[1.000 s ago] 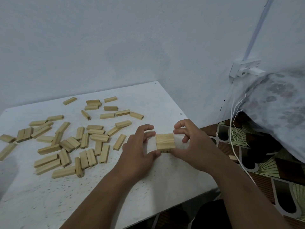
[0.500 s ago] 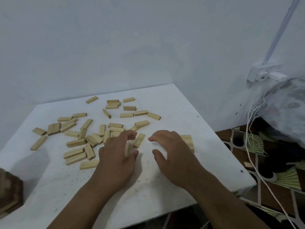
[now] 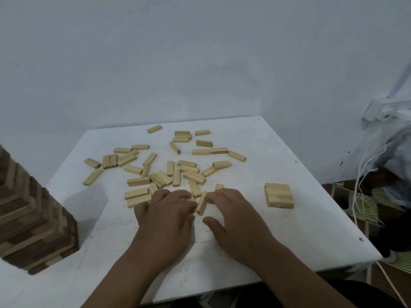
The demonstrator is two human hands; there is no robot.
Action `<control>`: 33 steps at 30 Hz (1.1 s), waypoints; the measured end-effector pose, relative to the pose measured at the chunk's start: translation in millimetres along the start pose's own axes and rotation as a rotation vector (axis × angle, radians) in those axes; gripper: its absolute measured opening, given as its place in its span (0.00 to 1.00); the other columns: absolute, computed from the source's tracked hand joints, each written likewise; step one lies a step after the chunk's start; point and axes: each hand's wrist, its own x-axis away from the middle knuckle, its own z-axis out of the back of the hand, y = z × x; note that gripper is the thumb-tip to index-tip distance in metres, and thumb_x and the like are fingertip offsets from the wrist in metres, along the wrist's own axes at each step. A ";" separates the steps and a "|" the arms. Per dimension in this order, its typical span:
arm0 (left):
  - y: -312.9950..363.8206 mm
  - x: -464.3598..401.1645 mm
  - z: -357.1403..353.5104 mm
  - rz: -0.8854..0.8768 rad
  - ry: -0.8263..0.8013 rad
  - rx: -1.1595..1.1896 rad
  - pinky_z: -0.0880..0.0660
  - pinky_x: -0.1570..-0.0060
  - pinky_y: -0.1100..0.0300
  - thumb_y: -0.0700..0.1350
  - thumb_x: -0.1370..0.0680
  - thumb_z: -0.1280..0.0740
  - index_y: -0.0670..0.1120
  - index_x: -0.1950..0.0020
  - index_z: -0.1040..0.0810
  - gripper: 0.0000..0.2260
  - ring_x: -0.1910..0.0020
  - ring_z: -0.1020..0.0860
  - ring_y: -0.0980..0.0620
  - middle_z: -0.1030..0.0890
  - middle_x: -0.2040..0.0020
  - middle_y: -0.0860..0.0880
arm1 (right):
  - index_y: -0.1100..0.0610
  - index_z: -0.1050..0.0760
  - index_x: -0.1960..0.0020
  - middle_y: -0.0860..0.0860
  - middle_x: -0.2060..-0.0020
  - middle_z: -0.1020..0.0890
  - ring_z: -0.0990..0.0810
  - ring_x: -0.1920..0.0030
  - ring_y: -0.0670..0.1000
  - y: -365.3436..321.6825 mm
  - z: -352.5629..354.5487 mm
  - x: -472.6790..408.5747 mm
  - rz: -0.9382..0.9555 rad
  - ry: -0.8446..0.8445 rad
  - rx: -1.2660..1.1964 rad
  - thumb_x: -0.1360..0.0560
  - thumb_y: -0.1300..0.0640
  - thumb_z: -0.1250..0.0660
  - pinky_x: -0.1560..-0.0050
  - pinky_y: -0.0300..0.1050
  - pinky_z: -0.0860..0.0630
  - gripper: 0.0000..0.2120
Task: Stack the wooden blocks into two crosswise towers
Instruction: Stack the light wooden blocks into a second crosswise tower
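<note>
Several loose wooden blocks (image 3: 169, 172) lie scattered over the far and middle part of the white table (image 3: 289, 241). A low stack of blocks (image 3: 279, 195) sits alone near the table's right side. A tall crosswise tower (image 3: 33, 218) stands at the left edge. My left hand (image 3: 166, 216) rests on the near edge of the loose pile, fingers bent down over blocks, thumb spread away. My right hand (image 3: 235, 218) lies beside it with its fingers stretched out. Both hands' fingertips touch one block (image 3: 202, 203) lying between them.
A wall stands close behind the table. To the right hang white cables (image 3: 364, 174) from a wall socket (image 3: 378, 110), next to a plastic-covered bundle (image 3: 395, 156). Patterned floor shows beyond the right table edge.
Both hands let go of the low stack and moved left to the near edge of the loose pile. The view swung left, bringing the tall tower into sight.
</note>
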 end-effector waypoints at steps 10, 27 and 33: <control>11.6 8.4 -5.1 -0.087 0.018 0.071 0.31 0.51 0.46 0.50 0.27 0.46 0.61 0.52 0.19 0.17 0.46 0.29 0.57 0.24 0.52 0.65 | 0.48 0.26 0.32 0.44 0.40 0.25 0.31 0.38 0.43 9.2 5.4 9.9 0.047 -0.016 -0.021 0.21 0.49 0.35 0.40 0.36 0.32 0.18; 24.5 3.1 -15.0 -0.023 0.033 0.037 0.34 0.48 0.46 0.56 0.27 0.35 0.62 0.49 0.20 0.09 0.48 0.29 0.57 0.24 0.53 0.64 | 0.56 0.17 0.43 0.47 0.49 0.15 0.20 0.50 0.43 39.3 33.2 20.9 -0.025 0.355 -0.051 0.25 0.55 0.28 0.46 0.43 0.20 0.12; 33.2 -0.2 -16.6 -0.045 0.008 0.036 0.36 0.48 0.48 0.55 0.23 0.39 0.62 0.44 0.20 0.11 0.47 0.31 0.56 0.24 0.52 0.62 | 0.51 0.17 0.47 0.46 0.54 0.15 0.21 0.52 0.52 36.0 25.5 19.9 -0.147 0.205 0.226 0.29 0.54 0.28 0.51 0.49 0.24 0.10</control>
